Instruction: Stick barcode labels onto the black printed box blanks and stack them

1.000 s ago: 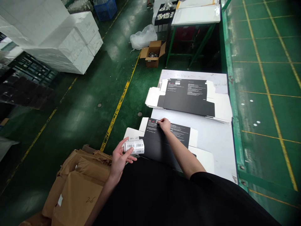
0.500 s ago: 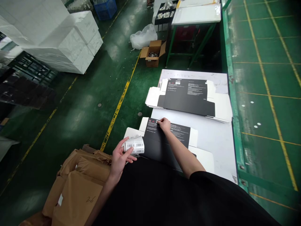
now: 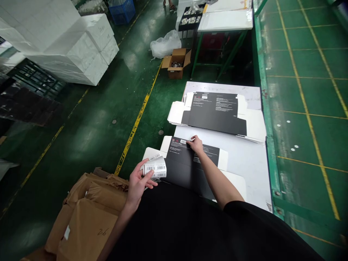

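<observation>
My left hand (image 3: 138, 183) holds a roll of barcode labels (image 3: 156, 167), thumb across its printed face and the other fingers behind. A flat, unfolded box blank (image 3: 179, 168), black with white flaps, lies on the white table in front of me. On its upper edge sits a small white barcode label (image 3: 183, 141). My right hand (image 3: 196, 145) rests on the blank just right of that label, a fingertip at the label's right end. Its thumb and forefinger are apart with nothing visible between them.
Farther up the white table (image 3: 251, 159) lies a stack of similar box blanks (image 3: 214, 114). Brown cardboard packages (image 3: 89, 221) stand at my left. A green rail (image 3: 269, 145) runs along the table's right side. An open carton (image 3: 175, 72) sits on the floor beyond.
My right hand has slid a little to the right along the blank's upper edge, uncovering the barcode label. The left hand keeps its hold on the label roll.
</observation>
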Tool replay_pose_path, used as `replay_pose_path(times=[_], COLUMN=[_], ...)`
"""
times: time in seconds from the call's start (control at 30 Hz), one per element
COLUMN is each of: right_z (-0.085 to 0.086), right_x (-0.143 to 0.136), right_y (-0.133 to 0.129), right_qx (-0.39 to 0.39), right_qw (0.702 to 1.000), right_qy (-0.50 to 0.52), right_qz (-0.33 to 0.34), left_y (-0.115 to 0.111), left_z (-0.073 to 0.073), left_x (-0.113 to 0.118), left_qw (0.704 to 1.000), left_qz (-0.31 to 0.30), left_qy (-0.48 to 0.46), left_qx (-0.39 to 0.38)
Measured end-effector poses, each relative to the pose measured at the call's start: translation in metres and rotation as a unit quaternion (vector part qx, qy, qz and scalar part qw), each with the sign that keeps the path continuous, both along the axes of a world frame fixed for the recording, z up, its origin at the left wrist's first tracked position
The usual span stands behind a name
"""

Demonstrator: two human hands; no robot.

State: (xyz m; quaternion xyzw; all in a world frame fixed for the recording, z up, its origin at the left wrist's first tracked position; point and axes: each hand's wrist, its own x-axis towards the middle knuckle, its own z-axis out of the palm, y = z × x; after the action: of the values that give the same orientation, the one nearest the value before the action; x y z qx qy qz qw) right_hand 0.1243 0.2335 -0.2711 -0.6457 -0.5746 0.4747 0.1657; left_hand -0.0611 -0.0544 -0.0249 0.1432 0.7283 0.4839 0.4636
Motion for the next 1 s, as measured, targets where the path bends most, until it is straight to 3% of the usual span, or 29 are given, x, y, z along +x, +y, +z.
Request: replay_pose_path(times=[0.17, 0.4, 0.57, 0.73, 0.83, 0.9, 1.0], right_z=[0.008, 0.010, 0.004, 0.003, 0.007, 0.008, 0.008], right_x=[-0.011, -0.049, -0.036, 0.003, 0.030, 0.044, 0.057], right_y=[-0.001, -0.003, 0.008, 0.020, 0.017, 0.012, 0.009], right_qx=[-0.036, -0.168, -0.118, -0.004, 0.036, 0.068, 0.112], right_qw=[0.991, 0.935, 0.936, 0.969, 0.986, 0.992, 0.947], right_qy=[0.127, 0.311, 0.321, 0.221, 0.159, 0.065, -0.114], right_qz=[-0.025, -0.013, -0.083, -0.111, -0.045, 0.086, 0.279], left_y=[0.001, 0.001, 0.000, 0.000, 0.003, 0.006, 0.010], left_z=[0.003, 0.005, 0.004, 0.000, 0.001, 0.002, 0.004], left_x=[0.000, 0.001, 0.002, 0.000, 0.000, 0.000, 0.001], left_qw=[1.000, 1.000, 1.000, 1.000, 1.000, 1.000, 1.000], left_qz=[0.003, 0.003, 0.009, 0.009, 0.001, -0.009, -0.023], left_qy=[-0.003, 0.003, 0.006, 0.009, 0.004, 0.003, 0.005], left_qx=[-0.001, -0.004, 0.002, 0.002, 0.001, -0.002, -0.008])
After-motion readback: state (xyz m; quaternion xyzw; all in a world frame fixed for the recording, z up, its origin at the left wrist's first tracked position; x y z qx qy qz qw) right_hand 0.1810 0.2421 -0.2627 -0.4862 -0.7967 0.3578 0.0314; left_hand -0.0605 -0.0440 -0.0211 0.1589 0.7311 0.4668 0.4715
